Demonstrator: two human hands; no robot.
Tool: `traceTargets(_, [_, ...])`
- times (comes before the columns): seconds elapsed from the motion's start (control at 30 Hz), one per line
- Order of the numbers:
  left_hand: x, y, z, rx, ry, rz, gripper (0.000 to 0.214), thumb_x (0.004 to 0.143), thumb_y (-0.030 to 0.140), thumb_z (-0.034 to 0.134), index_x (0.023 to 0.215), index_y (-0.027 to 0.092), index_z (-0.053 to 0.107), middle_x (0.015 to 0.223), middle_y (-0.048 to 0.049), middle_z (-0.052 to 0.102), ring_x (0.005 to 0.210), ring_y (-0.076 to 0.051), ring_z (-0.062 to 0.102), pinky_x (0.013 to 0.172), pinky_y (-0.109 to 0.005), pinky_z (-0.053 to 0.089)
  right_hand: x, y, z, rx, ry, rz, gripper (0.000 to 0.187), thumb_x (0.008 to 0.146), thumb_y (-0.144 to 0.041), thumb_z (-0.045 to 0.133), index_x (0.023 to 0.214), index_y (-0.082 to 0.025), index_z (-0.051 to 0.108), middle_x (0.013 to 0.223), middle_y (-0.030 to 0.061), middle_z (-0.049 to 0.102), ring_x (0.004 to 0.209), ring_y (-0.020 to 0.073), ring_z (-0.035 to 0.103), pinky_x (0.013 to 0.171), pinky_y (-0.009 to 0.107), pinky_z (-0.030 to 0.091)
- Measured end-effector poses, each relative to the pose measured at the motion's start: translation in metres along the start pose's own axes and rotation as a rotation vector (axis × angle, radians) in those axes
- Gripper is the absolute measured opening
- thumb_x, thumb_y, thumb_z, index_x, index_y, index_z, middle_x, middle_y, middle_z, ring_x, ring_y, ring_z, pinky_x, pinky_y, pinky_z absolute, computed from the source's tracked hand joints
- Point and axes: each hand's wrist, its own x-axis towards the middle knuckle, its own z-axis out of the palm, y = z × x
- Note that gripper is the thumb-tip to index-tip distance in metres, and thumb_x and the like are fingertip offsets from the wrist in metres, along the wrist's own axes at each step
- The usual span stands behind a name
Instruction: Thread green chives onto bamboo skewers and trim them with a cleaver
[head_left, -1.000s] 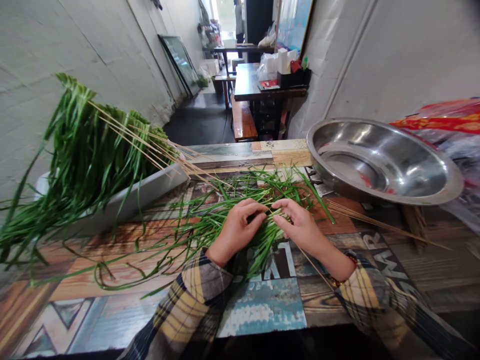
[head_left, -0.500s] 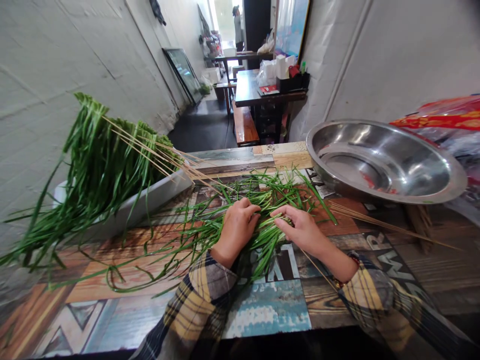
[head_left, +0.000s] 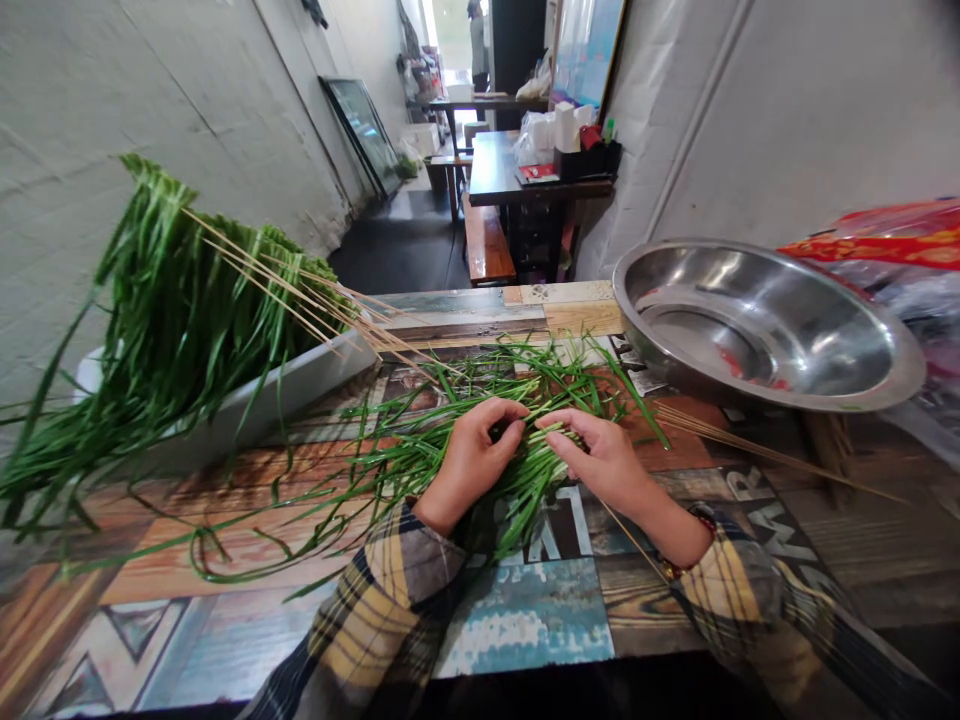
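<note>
A white tray [head_left: 319,385] on my left is heaped with skewered greens [head_left: 217,310]. My left hand [head_left: 472,455] curls narrow over loose greens [head_left: 420,440]; whether it grips any, I can't tell. My right hand [head_left: 607,460] pinches stems, a thin stick [head_left: 634,541] beneath. Rightward, a steel bowl [head_left: 832,340] shows reddish patches. The loose greens lie mid-way along a patterned table [head_left: 525,610]; beyond, a bench [head_left: 487,240].

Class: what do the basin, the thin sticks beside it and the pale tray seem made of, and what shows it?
Basin: polished metal, probably stainless steel, given its silvery, mirror-like highlights.
Thin sticks: unpainted bamboo or wood, judging by their tan colour and slim straightness; which is unclear.
Pale tray: perhaps smooth plastic, from its even, whitish wall, though foam is possible.
</note>
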Motion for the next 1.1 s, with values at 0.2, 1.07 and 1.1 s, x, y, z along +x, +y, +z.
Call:
traceTargets(0.2, [-0.0002, 0.0014, -0.0003, -0.026, 0.012, 0.020, 0.008, 0.082, 0.016, 0.059, 0.077, 0.016, 0.066, 0.076, -0.0019, 0.066, 0.072, -0.013, 0.059, 0.068, -0.024, 0.044, 0.0005, -0.0016, -0.0008, 0.004, -0.003, 0.003, 0.022, 0.084, -0.025, 0.052, 0.097, -0.017, 0.068, 0.082, 0.0042, 0.070, 0.082, 0.0180, 0.067, 0.062, 0.024, 0.051])
traceTargets(1.07, [-0.0015, 0.0025, 0.0001, 0.002, 0.018, 0.095, 0.009, 0.080, 0.012, 0.059, 0.077, 0.017, 0.066, 0.072, -0.0006, 0.062, 0.069, -0.012, 0.056, 0.065, -0.024, 0.042, -0.0001, 0.0028, 0.0020, 0.004, 0.015, -0.016, 0.023, 0.084, -0.023, 0.051, 0.097, -0.019, 0.069, 0.091, 0.0040, 0.071, 0.080, 0.0171, 0.067, 0.061, 0.025, 0.053])
traceTargets(1.1, [-0.0015, 0.0023, 0.0001, 0.005, 0.015, 0.097, 0.009, 0.080, 0.011, 0.059, 0.078, 0.017, 0.066, 0.072, -0.0006, 0.062, 0.069, -0.012, 0.056, 0.065, -0.024, 0.042, 0.0000, 0.0033, 0.0022, 0.006, 0.016, -0.016, 0.022, 0.084, -0.023, 0.051, 0.096, -0.019, 0.069, 0.090, 0.0040, 0.071, 0.079, 0.0168, 0.066, 0.060, 0.025, 0.052])
